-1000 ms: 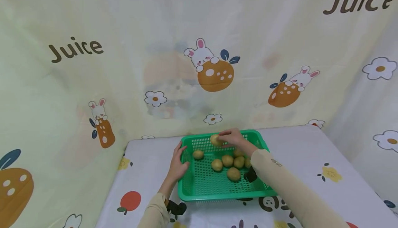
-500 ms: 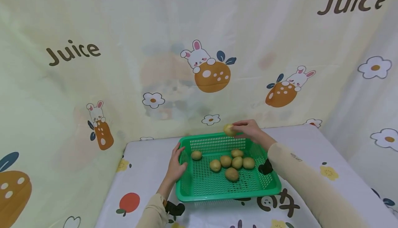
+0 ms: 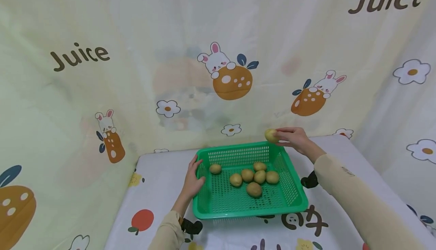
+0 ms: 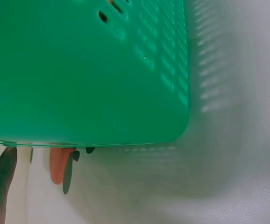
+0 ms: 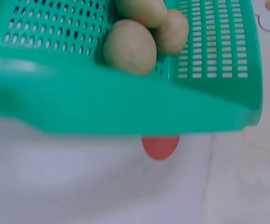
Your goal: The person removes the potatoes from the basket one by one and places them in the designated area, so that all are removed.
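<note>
My right hand [image 3: 294, 138] pinches a potato [image 3: 271, 135] between fingers and thumb, just above the far right corner of the green plastic basket [image 3: 252, 215]. Against the basket's left rim rests my left hand [image 3: 192, 180], its fingers fairly straight and its thumb spread apart. A fingertip [image 4: 6, 161] touches the rim in the left wrist view. Several potatoes lie inside, most of them grouped around a middle potato [image 3: 247, 175]; one lone potato [image 3: 215, 169] sits near the left wall. The right wrist view shows potatoes [image 5: 130, 46] behind the blurred basket rim [image 5: 125, 102].
A white tablecloth [image 3: 160, 178] with fruit and flower prints lies under the basket. Behind it hangs a printed curtain [image 3: 136, 72], close to the table's far edge. Tablecloth extends to both sides of the basket.
My right hand has carried the potato from inside the far part of the basket, up and rightward to above its far right corner. The left hand has stayed at the left rim.
</note>
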`<action>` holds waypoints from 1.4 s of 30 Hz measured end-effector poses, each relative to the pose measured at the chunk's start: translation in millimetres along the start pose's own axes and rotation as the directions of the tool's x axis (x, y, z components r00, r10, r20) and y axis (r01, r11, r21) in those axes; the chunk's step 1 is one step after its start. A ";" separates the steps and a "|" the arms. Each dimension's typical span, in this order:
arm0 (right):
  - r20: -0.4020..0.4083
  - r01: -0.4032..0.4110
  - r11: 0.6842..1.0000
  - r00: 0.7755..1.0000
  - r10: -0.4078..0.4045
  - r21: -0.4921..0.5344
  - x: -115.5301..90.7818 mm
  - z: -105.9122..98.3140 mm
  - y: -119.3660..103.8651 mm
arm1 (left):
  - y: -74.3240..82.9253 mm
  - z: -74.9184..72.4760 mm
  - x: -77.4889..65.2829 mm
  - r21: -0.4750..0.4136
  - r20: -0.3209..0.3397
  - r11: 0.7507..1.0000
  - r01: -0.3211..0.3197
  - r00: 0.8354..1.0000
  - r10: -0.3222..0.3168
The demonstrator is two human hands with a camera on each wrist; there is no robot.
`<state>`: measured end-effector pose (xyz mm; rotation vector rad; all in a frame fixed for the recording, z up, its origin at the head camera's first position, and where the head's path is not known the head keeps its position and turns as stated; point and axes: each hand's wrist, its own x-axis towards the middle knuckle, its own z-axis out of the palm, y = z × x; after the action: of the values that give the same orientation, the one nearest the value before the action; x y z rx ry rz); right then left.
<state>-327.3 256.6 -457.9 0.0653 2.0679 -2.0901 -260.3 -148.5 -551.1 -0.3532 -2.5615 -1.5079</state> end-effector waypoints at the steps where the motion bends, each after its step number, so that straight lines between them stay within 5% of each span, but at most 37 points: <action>1: -0.007 -0.002 1.000 1.000 0.002 0.004 -0.8 -3.7 -0.4 | 0.6 0.0 0.8 0.002 0.005 1.000 0.006 1.000 -0.006; 10: -0.091 -0.070 0.989 0.992 0.083 0.133 -6.5 -28.8 6.2 | 3.6 -0.6 0.2 0.029 0.009 0.999 0.018 1.000 -0.018; 25: -0.205 -0.174 0.977 0.959 0.197 0.121 -14.7 -57.2 41.7 | 2.3 -0.3 0.4 0.028 0.010 1.000 0.001 1.000 -0.001; 42: -0.262 -0.258 0.965 0.929 0.262 0.050 -23.0 -63.1 89.6 | 1.3 -0.5 0.9 0.017 0.016 1.000 0.005 1.000 -0.006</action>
<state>-296.1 321.8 -543.4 0.6219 2.0495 -2.0219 -260.8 -148.2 -549.5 -0.3575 -2.5877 -1.4904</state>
